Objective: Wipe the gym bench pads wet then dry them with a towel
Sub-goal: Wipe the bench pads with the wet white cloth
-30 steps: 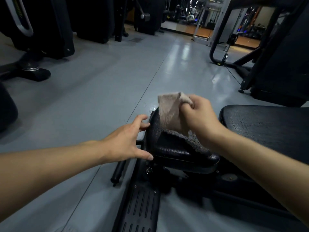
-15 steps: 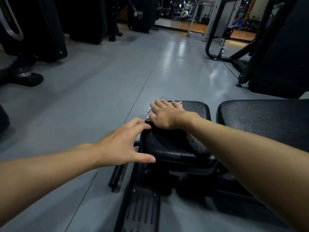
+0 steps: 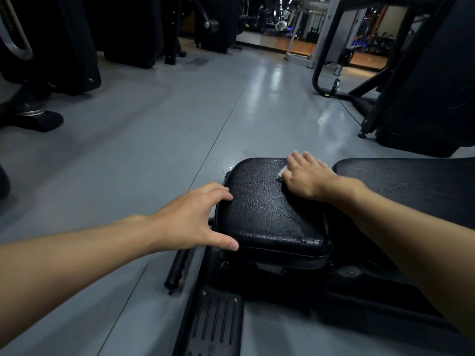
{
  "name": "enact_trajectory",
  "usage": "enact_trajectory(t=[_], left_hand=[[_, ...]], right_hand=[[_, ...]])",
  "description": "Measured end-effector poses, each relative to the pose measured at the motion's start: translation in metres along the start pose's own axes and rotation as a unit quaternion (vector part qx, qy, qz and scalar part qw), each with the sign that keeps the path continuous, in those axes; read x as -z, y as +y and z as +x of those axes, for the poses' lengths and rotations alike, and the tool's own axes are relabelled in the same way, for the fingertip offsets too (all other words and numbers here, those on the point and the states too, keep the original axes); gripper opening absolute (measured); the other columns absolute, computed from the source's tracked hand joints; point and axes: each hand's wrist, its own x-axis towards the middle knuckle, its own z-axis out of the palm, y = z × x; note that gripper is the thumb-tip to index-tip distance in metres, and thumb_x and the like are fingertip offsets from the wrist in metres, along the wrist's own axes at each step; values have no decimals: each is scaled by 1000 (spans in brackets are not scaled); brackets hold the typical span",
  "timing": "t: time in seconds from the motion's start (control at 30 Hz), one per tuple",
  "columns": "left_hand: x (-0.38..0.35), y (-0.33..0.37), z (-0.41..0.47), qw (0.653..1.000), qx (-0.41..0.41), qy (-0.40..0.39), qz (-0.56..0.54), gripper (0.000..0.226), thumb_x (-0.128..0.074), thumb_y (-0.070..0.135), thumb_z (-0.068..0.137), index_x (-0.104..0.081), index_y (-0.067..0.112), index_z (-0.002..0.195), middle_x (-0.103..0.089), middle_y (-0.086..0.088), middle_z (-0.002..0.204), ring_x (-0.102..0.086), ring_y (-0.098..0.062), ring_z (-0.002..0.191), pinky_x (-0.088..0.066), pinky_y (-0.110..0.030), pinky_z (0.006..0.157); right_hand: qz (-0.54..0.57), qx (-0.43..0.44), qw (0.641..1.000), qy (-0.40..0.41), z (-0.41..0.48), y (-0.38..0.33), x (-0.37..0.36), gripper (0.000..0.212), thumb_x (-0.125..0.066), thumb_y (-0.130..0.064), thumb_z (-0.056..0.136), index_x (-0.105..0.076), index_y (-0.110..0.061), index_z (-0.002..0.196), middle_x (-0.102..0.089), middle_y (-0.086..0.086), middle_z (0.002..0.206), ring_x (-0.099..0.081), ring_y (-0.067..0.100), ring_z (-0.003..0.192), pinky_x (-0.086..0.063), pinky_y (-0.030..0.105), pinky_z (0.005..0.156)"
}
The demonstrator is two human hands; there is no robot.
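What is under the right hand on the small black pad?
A light cloth; only its corner shows beside the right hand. The hand covers the rest, lying flat on the pad.

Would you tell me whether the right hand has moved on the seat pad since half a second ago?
Yes. The right hand, pressing the cloth, slid right along the seat pad, toward the back pad.

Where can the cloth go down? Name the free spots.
Grey floor left of the seat pad, beyond the left hand, is bare. The long pad right of the right hand is bare too. Crowded: seat pad, under both hands and cloth.
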Motion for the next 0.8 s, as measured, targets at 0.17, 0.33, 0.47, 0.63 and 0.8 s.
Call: enact_trajectory(t=[0.17, 0.33, 0.47, 0.63, 0.8], left_hand=[[-7, -1, -3, 999, 30, 18, -33, 102, -84, 61, 57, -35, 24, 138, -32, 15, 144, -40, -6, 130, -35, -20, 104], [-5, 2, -2, 999, 30, 16, -29, 102, -84, 61, 58, -23, 25, 133, -21, 16, 140, -39, -9, 125, -40, -27, 101], [-1, 6, -1, 999, 33, -5, -18, 97, -83, 58, 64, -29, 24, 137, -38, 10, 144, -39, -10, 133, -35, -24, 105], [0, 5, -4, 998, 43, -14, -31, 95, -83, 60, 63, -28, 28, 134, -42, 4, 146, -46, -17, 132, -39, -36, 108], [0, 8, -6, 999, 36, -11, -37, 90, -82, 61, 61, -29, 26, 125, -41, 5, 147, -43, -14, 135, -40, -36, 108]], right_hand=[[-8, 106, 994, -11, -19, -89, -7, 63, -19, -40, 103, -7, -14, 159, 4, 4, 167, 5, 21, 154, 1, 45, 123], [-3, 180, 984, -12, -36, -96, -7, 62, -20, -39, 103, -7, -18, 160, 3, 2, 168, 5, 17, 153, 3, 41, 123], [-13, 127, 992, -13, -47, -42, 1, 60, -19, -37, 105, -3, -18, 160, 7, 2, 167, 7, 15, 153, 2, 39, 124], [5, 18, 1000, -13, -56, -3, 1, 61, -19, -38, 105, -3, -16, 160, 7, 3, 167, 7, 18, 153, 0, 40, 124], [-19, 110, 994, 4, -79, -82, -10, 65, -13, -41, 102, -4, -13, 159, 5, 6, 167, 6, 21, 153, 2, 45, 123]])
